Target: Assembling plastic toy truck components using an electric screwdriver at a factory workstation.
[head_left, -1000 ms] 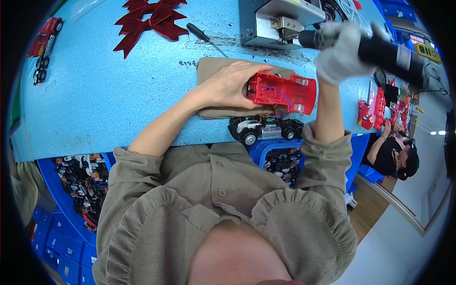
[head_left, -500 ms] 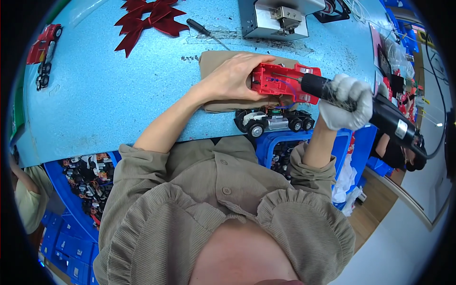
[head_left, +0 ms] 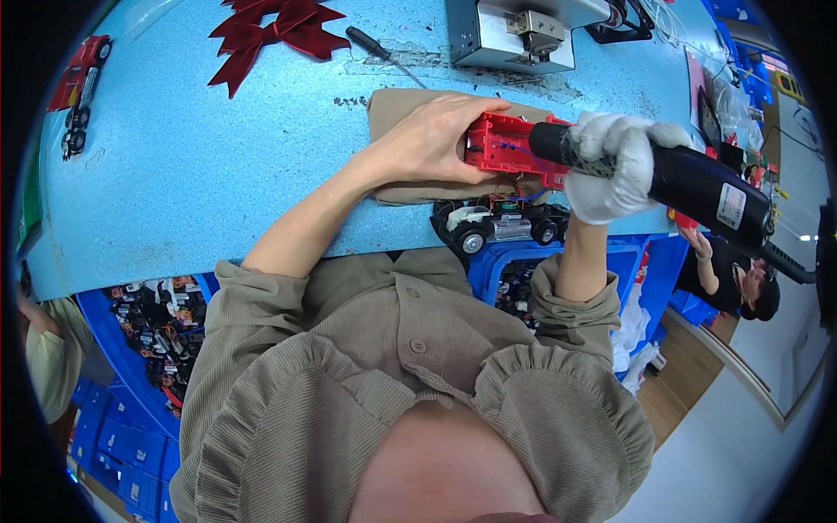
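My bare left hand [head_left: 436, 135] is closed round one end of a red plastic toy truck body [head_left: 506, 150], which lies with its hollow inside facing up on a folded brown cloth [head_left: 410, 192]. In my right hand [head_left: 615, 166], under a white glove, is a black electric screwdriver [head_left: 711, 192]. Its front end is over the truck body, and the tip is hidden from view. A blue wire lies inside the shell. Just in front of the cloth stands a black and silver toy truck chassis [head_left: 501, 225] on its wheels, with thin wires between it and the shell.
Across the blue table lie a hand screwdriver [head_left: 370, 44], dark red bows [head_left: 277, 35] and a red toy truck [head_left: 83, 83]. A grey metal machine [head_left: 514, 39] stands at the back. Blue bins [head_left: 139, 392] of parts sit below the front edge. Another person [head_left: 732, 275] is at right.
My right hand has moved the electric screwdriver leftward and tilted it more steeply over the truck body. My left hand keeps its hold. The person at right has come further into view.
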`<state>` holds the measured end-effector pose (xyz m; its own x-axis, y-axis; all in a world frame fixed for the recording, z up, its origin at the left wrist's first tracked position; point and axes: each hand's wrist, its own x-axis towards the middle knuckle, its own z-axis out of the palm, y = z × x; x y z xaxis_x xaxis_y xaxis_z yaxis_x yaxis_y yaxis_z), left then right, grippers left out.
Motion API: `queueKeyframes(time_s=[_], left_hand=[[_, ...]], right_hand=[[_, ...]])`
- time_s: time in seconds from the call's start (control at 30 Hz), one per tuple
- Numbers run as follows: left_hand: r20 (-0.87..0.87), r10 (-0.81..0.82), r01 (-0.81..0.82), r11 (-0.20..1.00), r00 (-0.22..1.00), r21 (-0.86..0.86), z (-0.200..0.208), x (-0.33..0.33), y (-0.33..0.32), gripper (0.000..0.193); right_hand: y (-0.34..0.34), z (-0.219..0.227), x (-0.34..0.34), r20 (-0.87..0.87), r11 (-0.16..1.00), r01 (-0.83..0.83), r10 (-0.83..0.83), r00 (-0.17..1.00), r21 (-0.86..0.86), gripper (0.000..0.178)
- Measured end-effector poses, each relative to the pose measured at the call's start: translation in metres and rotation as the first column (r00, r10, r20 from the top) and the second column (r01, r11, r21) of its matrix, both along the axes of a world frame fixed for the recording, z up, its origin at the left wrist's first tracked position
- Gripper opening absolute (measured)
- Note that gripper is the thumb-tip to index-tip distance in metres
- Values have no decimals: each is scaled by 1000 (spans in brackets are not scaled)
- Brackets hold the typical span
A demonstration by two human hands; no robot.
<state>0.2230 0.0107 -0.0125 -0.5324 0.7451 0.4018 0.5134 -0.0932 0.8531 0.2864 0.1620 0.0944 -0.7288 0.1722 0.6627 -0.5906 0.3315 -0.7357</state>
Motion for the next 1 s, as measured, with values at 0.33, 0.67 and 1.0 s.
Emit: queueKeyframes(time_s=[0.33, 0.67, 1.0], left_hand=[[-4, -18, 18, 999, 1000, -43, 5, -2, 5, 72], [21, -99, 97, 993, 995, 74, 19, -3, 0, 61], [76, -101, 96, 993, 992, 70, 25, 15, -12, 62]], right_hand=[[-24, -3, 4, 25, 973, 100, -97, 995, -208, 28], [158, -37, 55, 327, 585, 569, -805, 495, 578, 35], [116, -86, 130, 225, 456, 548, -871, 437, 701, 50]])
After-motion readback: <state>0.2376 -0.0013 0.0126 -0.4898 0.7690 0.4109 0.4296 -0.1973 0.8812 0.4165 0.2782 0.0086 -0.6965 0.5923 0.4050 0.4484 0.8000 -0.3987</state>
